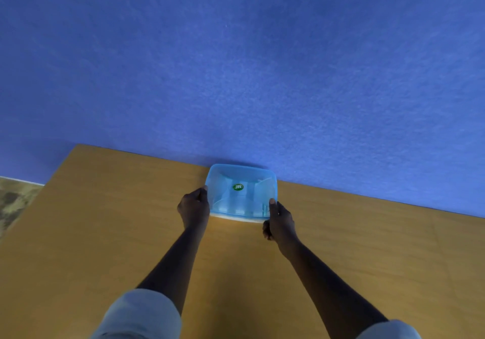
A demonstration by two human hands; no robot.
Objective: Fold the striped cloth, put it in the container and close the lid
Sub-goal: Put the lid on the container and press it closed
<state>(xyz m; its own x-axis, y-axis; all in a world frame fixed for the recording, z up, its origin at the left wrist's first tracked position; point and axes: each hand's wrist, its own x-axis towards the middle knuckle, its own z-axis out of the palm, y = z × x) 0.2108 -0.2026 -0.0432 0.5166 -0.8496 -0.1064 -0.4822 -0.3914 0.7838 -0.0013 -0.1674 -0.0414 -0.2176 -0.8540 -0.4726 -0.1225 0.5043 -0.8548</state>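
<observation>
Item: container [241, 194], blue see-through lid [237, 178] on top, at the table [105, 220] edge nearest the blue wall [236, 63]. Our left hand [193, 207] and right hand [279, 220] clasp its opposite sides. Striped cloth: pale shapes inside, not identifiable. Risk: uneven pressure leaves one corner unsealed; cloth caught under the rim would stop closure.

Both arms extend from the lower edge of the frame toward centre, forearms bare, pale sleeves rolled near the elbows. Left hand [193, 206] sits left of centre, fingers curled, thumb pointing up-frame. Right hand [280, 219] sits right of centre, thumb extended up-frame, remaining fingers curled beneath. Hands held apart, roughly level.
</observation>
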